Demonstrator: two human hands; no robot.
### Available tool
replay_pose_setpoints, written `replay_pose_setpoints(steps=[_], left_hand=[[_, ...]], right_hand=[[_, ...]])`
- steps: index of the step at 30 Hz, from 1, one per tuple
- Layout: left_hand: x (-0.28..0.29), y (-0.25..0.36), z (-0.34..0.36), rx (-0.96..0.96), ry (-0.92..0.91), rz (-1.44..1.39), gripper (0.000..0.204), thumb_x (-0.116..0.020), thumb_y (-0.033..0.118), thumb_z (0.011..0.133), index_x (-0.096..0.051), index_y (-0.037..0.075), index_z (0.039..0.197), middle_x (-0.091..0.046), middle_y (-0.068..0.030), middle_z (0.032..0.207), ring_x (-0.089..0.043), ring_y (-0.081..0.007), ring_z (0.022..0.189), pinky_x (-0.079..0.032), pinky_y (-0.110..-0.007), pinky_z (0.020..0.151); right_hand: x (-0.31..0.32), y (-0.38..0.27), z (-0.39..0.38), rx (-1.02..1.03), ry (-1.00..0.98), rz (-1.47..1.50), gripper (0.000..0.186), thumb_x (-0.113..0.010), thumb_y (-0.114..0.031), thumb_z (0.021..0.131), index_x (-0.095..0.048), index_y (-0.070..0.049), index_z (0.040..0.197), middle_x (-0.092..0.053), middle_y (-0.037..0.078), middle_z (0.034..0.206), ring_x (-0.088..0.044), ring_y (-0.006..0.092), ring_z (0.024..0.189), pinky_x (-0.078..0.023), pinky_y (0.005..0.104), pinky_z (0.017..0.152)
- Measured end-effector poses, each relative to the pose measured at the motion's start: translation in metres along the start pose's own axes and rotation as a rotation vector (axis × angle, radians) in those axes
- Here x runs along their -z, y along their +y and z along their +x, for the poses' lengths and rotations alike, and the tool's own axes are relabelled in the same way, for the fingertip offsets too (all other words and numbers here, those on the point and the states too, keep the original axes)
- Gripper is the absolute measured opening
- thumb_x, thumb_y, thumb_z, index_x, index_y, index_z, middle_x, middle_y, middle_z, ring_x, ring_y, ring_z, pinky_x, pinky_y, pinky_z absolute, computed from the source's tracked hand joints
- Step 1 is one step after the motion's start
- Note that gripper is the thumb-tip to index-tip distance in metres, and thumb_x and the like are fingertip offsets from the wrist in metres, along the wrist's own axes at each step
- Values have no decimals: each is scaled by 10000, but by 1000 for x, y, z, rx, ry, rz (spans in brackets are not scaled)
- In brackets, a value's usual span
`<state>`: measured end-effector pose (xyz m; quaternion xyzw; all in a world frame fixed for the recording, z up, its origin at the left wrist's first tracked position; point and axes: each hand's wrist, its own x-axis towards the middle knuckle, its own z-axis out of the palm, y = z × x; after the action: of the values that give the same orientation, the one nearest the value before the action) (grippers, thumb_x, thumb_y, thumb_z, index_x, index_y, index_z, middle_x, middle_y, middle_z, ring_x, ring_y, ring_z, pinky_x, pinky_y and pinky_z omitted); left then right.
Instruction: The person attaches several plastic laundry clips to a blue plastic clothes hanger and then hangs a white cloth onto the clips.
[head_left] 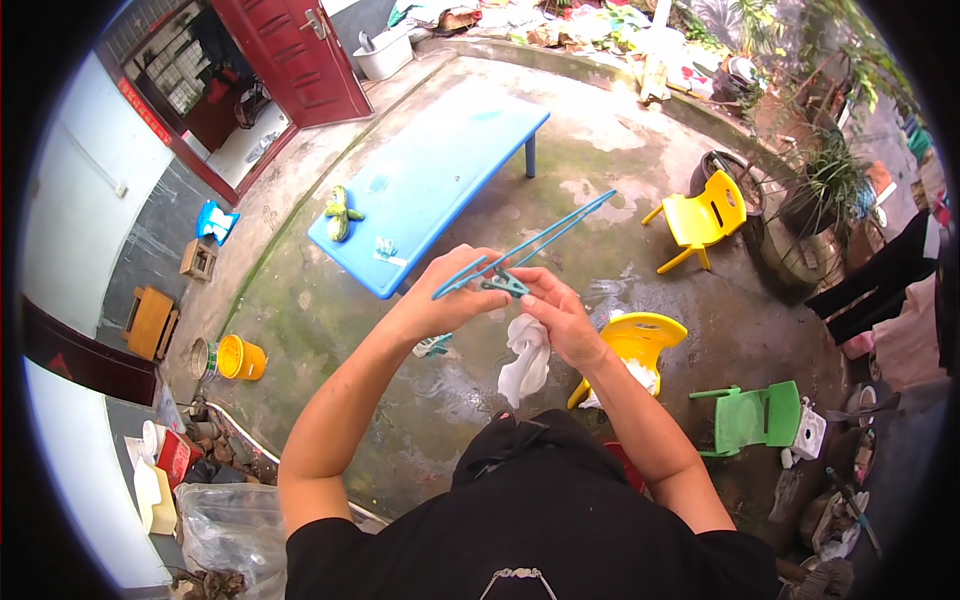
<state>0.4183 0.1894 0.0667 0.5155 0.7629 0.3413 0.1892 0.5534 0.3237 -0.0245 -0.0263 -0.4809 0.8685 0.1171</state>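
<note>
Out in front of my body, a blue plastic hanger frame point(562, 226) with clips slants up to the right. My left hand point(438, 293) is closed around its near end, with the thumb at a teal clothes clip point(505, 282). My right hand point(562, 312) pinches a piece of thin white cloth point(526, 362) right beside that clip, and the cloth dangles below the fingers. Whether the clip's jaws bite the cloth is hidden by the fingertips. Another teal clip point(433, 346) hangs beneath my left wrist.
A low blue table point(440, 165) with green gourds point(341, 214) on it stands ahead. To the right are two yellow chairs point(704, 216) point(648, 336), the nearer bearing white cloth, and a green chair point(745, 418). A yellow bucket point(241, 358) sits at left; the concrete floor looks wet.
</note>
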Motion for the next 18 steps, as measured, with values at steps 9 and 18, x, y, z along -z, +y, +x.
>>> replay_pose_setpoints(steps=[9,18], left_hand=[[7,-4,5,84,-1,-26,294,-729,113,720,-621,38,983,-608,-29,898,-559,-88,772,-463,-248,662],[1,-20,6,129,123,-164,198,-725,132,675,-626,-10,771,-595,-89,717,-555,-192,669,-446,-314,624]], right_hand=[[5,-13,0,-63,-84,-35,375,-558,-94,851,-475,-55,1214,-546,42,1065,-545,91,788,-466,235,643],[55,-12,-7,61,42,-1520,167,-554,-73,774,-565,-52,940,-545,145,858,-566,349,846,-463,416,760]])
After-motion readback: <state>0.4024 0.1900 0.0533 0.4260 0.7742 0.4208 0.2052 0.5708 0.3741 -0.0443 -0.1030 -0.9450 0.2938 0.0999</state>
